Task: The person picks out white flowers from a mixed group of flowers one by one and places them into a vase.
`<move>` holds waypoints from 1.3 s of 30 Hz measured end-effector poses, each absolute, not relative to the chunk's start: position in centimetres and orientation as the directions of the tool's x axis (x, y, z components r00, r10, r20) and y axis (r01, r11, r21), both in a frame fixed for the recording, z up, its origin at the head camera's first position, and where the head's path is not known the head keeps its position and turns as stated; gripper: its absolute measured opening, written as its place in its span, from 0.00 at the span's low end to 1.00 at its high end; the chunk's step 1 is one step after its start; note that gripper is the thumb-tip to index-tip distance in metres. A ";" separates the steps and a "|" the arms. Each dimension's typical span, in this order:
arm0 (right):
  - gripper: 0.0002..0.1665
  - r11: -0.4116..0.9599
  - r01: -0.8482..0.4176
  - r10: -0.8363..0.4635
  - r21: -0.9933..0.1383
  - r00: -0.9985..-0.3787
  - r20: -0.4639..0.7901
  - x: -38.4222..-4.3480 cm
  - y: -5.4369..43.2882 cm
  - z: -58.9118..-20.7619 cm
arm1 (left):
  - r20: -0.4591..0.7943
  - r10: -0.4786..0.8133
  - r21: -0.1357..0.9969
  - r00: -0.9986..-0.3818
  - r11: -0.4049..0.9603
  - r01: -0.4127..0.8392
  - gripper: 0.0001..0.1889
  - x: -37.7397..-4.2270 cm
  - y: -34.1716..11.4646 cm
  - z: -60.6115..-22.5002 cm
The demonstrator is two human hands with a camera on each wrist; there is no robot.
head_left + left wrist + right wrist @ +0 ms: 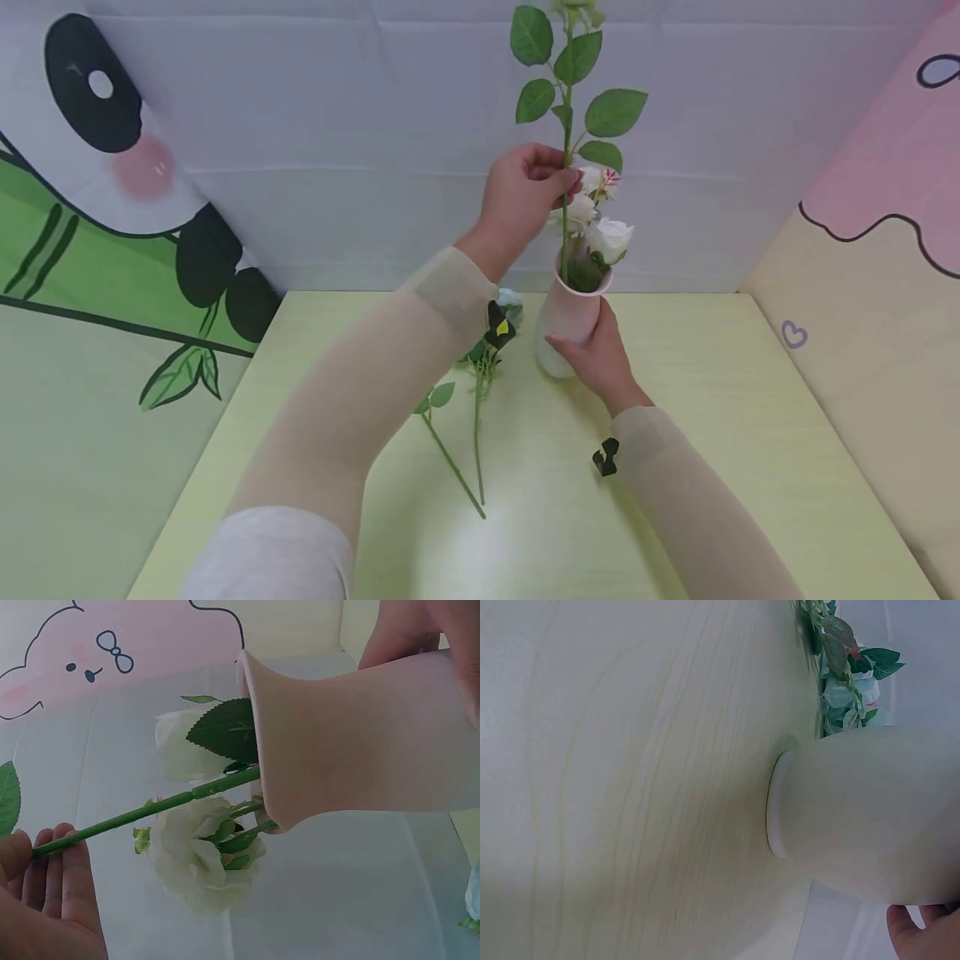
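My left hand pinches the green stem of an artificial flower between thumb and fingers. The stem's lower end is inside the mouth of a pale pink vase, and its leaves rise above the hand; its bloom is cut off at the top of the head view. My right hand grips the vase's side, which leans slightly in the head view. White roses stand in the vase. In the left wrist view, a white bloom hangs out past the vase's rim, beside the stem.
On the light wooden table, left of the vase, lie more flower stems, with a pale blue bloom partly behind my left forearm. A pale cloth backdrop stands behind, with printed cartoon panels on both sides.
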State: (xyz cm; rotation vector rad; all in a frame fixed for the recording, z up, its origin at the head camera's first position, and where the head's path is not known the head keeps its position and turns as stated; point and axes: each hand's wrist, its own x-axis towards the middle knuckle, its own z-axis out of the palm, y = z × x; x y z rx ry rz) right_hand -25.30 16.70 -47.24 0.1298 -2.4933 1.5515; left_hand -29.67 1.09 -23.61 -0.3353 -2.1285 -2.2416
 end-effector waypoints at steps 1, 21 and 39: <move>0.58 0.444 -0.180 0.033 -0.878 -0.976 0.217 -25.3 16.7 -47.2 | 0.178 0.125 0.983 -0.976 -0.055 0.173 0.11 -29.7 1.1 -23.8; 0.58 0.433 -0.175 0.029 -0.884 -0.978 0.208 -25.1 16.7 -46.9 | 0.219 0.131 0.969 -0.967 0.088 0.231 0.06 -29.6 1.3 -26.6; 0.57 0.418 -0.181 0.027 -0.890 -0.977 0.211 -25.4 16.8 -47.3 | 0.223 0.128 0.952 -0.966 0.186 0.244 0.07 -29.3 1.0 -31.7</move>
